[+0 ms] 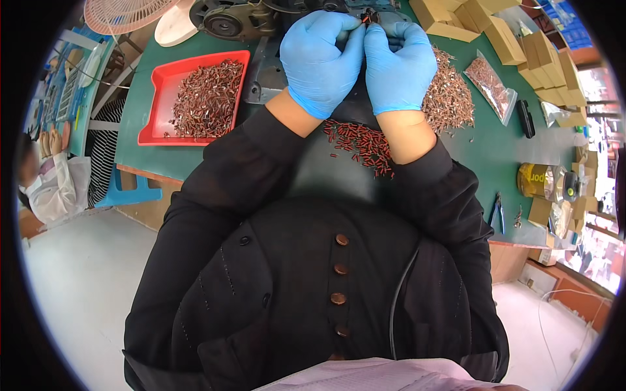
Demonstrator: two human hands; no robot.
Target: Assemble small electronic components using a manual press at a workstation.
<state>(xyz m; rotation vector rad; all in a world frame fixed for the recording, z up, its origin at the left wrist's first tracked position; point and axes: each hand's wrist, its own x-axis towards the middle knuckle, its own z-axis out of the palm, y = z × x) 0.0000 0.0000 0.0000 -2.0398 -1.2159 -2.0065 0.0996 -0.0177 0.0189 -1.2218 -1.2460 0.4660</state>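
Observation:
My left hand [323, 64], in a blue glove, pinches a small dark red piece [364, 20] between thumb and forefinger at the front of a dark bench machine [264, 68]. Close beside it, my right hand [400, 70], gloved the same way, has its thumb and forefinger pressed together; whatever lies in them is too small to make out. Below my wrists, a loose pile of small dark red cylindrical pieces [362, 144] lies on the machine's front and the green table. A heap of small red-and-silver parts [448, 94] spreads right of my right hand.
A red tray [155, 124] of similar parts stands left on the green table [140, 81]. To the right are a plastic bag of parts [488, 85], a black object [525, 118], cutting pliers [497, 212], a yellow roll [538, 180] and cardboard boxes [505, 40]. Another person [62, 179] sits far left.

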